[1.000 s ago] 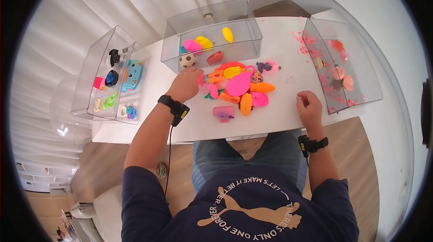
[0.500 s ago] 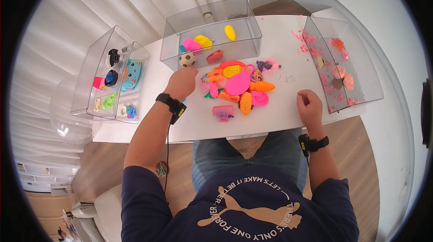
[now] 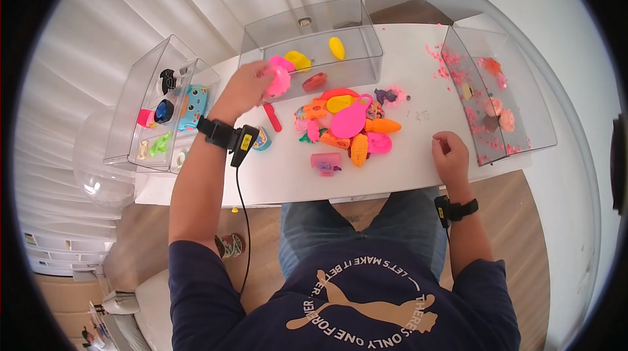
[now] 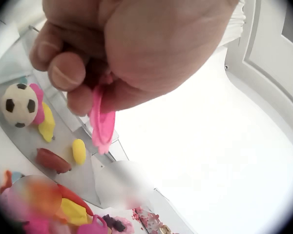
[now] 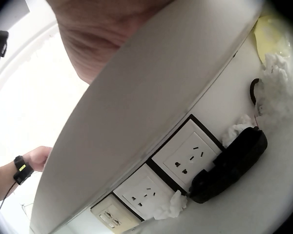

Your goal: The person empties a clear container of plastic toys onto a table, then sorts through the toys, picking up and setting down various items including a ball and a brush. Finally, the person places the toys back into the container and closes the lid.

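Observation:
My left hand [image 3: 245, 91] pinches a pink scalloped toy [image 3: 280, 81] at the front left of the middle clear bin [image 3: 356, 66]. In the left wrist view, thumb and fingers of the left hand [image 4: 132, 48] hold the pink toy [image 4: 103, 122] by its edge, with a soccer ball [image 4: 19, 105] in the bin beyond. Loosely curled, my right hand [image 3: 451, 158] rests at the table's front edge, holding nothing visible. A pile of colourful toys, among them a pink paddle-shaped one [image 3: 348, 120], lies between the hands.
A left clear bin [image 3: 121, 122] holds small toys and a blue case [image 3: 194, 107]. The right bin [image 3: 546, 135] has pink flowers and scattered pink bits. A red stick [image 3: 273, 117] and a small blue tin [image 3: 261, 139] lie left of the pile.
My left hand has moved up and left from the table beside the pile, lifting the pink toy. The red stick and blue tin now show. The right hand has stayed put.

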`<state>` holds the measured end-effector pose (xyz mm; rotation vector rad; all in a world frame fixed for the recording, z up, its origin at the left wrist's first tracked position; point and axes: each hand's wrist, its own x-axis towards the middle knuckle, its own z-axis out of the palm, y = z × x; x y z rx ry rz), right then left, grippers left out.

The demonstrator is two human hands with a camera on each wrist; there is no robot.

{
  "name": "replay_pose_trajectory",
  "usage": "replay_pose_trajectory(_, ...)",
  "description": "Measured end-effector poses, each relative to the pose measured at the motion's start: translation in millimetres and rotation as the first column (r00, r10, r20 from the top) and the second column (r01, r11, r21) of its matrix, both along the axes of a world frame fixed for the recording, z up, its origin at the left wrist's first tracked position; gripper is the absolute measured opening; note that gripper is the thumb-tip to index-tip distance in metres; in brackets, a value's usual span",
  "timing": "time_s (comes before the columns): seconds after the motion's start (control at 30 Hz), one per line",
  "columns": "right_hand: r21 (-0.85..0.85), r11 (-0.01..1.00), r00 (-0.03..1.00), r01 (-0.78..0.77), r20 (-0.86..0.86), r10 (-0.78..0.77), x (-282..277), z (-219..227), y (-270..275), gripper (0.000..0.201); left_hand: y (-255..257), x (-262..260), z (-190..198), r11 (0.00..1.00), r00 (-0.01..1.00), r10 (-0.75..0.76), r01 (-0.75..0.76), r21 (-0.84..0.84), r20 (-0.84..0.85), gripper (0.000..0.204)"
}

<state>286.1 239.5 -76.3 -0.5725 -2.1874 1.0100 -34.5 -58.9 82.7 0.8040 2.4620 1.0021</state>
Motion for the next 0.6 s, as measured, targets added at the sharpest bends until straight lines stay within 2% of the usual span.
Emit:
replay_pose_trajectory(0.03,-0.004,1.000,1.000,-0.001,0.004,0.001,0.3,0.1,-0.1,0.009,2.2,-3.8,1.8,0.999,0.999,0.041,-0.041,0.035,-0.017,0.031)
replay_pose_trajectory(0.13,-0.008,1.000,1.000,0.004,-0.011,-0.004,-0.3,0.7,-1.1,0.009,12.8,-1.9,0.4,0.942,0.983,0.180,-0.184,0.281,0.039,0.032)
replay_pose_trajectory(0.23,-0.011,1.000,1.000,0.001,-0.020,-0.001,-0.6,-0.3,-0.6,0.009,15.7,5.8,-5.9,0.824,0.964,0.184,-0.258,0.503,0.193,0.036)
replay_pose_trajectory(0.33,-0.006,1.000,0.999,-0.009,-0.040,0.008,-0.3,-2.9,0.6,0.009,-3.3,-2.1,-23.3,0.927,0.977,0.209,-0.184,0.327,-0.043,0.031)
replay_pose_trajectory(0.43,0.011,1.000,1.000,0.000,-0.011,0.000,0.1,1.6,-1.0,0.009,-20.4,5.2,-39.0,0.995,0.975,0.076,-0.062,0.072,-0.208,0.023)
replay_pose_trajectory(0.47,0.008,1.000,1.000,-0.005,-0.012,0.005,-0.1,1.4,-1.6,0.008,-24.6,10.8,-37.2,0.989,0.956,-0.077,0.036,-0.146,-0.283,0.022)
replay_pose_trajectory(0.57,0.004,1.000,1.000,-0.016,-0.020,0.016,-0.6,1.4,-2.2,0.008,-31.3,13.0,-57.0,0.908,0.961,-0.093,-0.026,-0.418,-0.262,0.027)
replay_pose_trajectory(0.6,0.006,1.000,1.000,-0.014,-0.023,0.014,-0.8,1.8,-1.9,0.008,-31.9,11.0,-64.0,0.867,0.944,-0.110,-0.060,-0.494,-0.309,0.032)
